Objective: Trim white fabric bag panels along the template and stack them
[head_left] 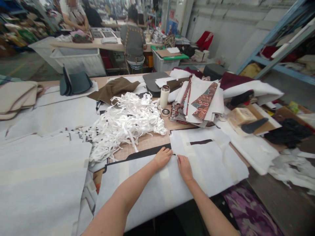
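Note:
A large white-backed fabric panel (145, 183) lies across the table edge in front of me, with pale tape strips and a dark border along its far side. My left hand (163, 158) is closed at that far edge, its bent fingers over the dark strip (147, 152). Just to the right, my right hand (184, 166) pinches the panel's edge beside a notch. The fingertips of both hands are close together. To the right the white sheet (209, 157) continues, showing a dark slot (201, 142). Beyond my left hand sits a heap of white ribbon strips (130, 118).
A cream tumbler (164, 96) stands behind the heap, its lid (165, 112) beside it. Patterned fabric pieces (205, 100) are stacked to the right. More white panels (41, 170) lie left. Two people, one seated (133, 39), are at a far table.

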`<state>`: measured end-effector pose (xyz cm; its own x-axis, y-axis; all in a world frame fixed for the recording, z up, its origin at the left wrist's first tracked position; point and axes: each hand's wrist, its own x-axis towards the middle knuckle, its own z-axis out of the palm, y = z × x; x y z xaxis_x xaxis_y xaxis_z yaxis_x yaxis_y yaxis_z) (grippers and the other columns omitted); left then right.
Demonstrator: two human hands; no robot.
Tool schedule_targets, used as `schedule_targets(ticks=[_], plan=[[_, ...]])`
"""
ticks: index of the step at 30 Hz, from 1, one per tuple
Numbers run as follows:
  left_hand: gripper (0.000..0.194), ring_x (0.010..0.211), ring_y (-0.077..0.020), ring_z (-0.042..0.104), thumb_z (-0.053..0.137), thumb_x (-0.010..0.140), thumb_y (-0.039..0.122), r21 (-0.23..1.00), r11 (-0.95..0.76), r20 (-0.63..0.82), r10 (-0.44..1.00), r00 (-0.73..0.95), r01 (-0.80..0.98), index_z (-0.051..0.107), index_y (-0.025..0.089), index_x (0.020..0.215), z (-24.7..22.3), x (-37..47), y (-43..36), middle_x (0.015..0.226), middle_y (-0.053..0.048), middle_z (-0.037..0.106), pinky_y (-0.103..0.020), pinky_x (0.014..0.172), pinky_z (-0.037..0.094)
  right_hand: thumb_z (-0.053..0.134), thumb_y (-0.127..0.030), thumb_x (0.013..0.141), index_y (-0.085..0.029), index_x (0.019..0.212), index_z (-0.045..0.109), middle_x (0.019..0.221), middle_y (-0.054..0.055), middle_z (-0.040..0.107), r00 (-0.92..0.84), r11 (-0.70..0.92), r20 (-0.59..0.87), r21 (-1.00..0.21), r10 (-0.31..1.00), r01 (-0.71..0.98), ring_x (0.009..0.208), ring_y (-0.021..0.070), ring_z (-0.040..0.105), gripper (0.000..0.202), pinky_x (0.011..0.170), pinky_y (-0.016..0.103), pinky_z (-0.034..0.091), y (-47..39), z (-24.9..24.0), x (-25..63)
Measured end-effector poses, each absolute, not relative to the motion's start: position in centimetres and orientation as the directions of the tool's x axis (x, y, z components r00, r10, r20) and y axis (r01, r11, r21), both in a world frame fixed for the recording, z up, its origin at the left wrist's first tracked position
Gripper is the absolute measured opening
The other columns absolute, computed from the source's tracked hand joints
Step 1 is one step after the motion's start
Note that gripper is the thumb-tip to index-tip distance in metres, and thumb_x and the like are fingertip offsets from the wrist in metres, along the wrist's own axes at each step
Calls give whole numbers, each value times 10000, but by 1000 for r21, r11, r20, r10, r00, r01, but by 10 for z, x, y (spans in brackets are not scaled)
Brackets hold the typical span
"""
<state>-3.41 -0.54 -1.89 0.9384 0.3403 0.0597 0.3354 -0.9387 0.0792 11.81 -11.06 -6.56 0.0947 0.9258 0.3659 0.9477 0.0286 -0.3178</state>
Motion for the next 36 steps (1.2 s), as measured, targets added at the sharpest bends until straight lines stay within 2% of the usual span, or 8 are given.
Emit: schedule_targets(ticks=[4,10,18,22,27,29,34,36], plan=[[282,947,-191,460,322,930,231,131,-925,95,369,925,356,519,200,1130,-22,-37,-3,1048,-48,576,-366,829,290,337,-192,920,-143,1028,612,879,92,575,-3,102,346,-267,938,958,829,202,481,300,764,323,432,-116,-65,126],[244,980,-183,465,396,914,285,192,-911,85,387,918,366,552,298,1103,-25,-37,5,1060,-14,590,-370,850,287,358,-193,918,-169,1060,615,881,76,572,-65,143,315,-231,947,962,828,190,481,294,756,300,431,-114,-62,128],[268,959,-199,489,338,919,193,30,-973,122,230,966,228,570,169,1051,-25,-32,0,918,-55,614,-458,1005,230,387,-153,896,-164,1026,605,854,70,565,-52,114,290,-202,956,973,815,187,482,254,760,292,427,-108,-56,129],[300,1102,-210,465,335,913,170,26,-948,110,319,941,318,533,155,1136,-26,-38,-10,1136,-87,585,-459,1039,218,372,-128,887,-168,1103,574,843,70,556,-120,144,199,-109,973,984,785,196,479,298,699,297,417,-106,-44,123],[367,1206,-240,423,315,912,165,83,-889,51,455,889,450,470,190,1243,-26,-45,-16,1317,-74,492,-503,1042,233,390,-23,814,-127,981,604,868,105,573,-215,215,-32,22,976,976,792,223,505,291,626,319,398,-95,-19,113],[369,1214,-238,424,322,908,161,96,-875,48,480,876,474,475,198,1243,-26,-44,-18,1319,-77,493,-508,1045,237,379,-20,816,-143,941,606,860,100,575,-214,215,-80,1,973,977,786,217,514,287,628,316,395,-91,-14,112],[353,1214,-212,428,327,918,188,179,-830,75,546,834,528,480,233,1233,-34,-40,-16,1315,-49,506,-507,1050,236,339,-39,841,-180,1176,512,954,95,573,-192,192,-3,-62,981,979,837,211,517,403,675,310,391,-94,-15,110],[351,1220,-201,419,320,924,206,232,-810,66,565,822,539,478,261,1232,-36,-39,-14,1317,-28,507,-523,1056,212,356,-54,841,-172,1150,538,943,107,574,-158,156,-14,-79,987,985,831,218,516,377,667,310,388,-93,-17,109]])
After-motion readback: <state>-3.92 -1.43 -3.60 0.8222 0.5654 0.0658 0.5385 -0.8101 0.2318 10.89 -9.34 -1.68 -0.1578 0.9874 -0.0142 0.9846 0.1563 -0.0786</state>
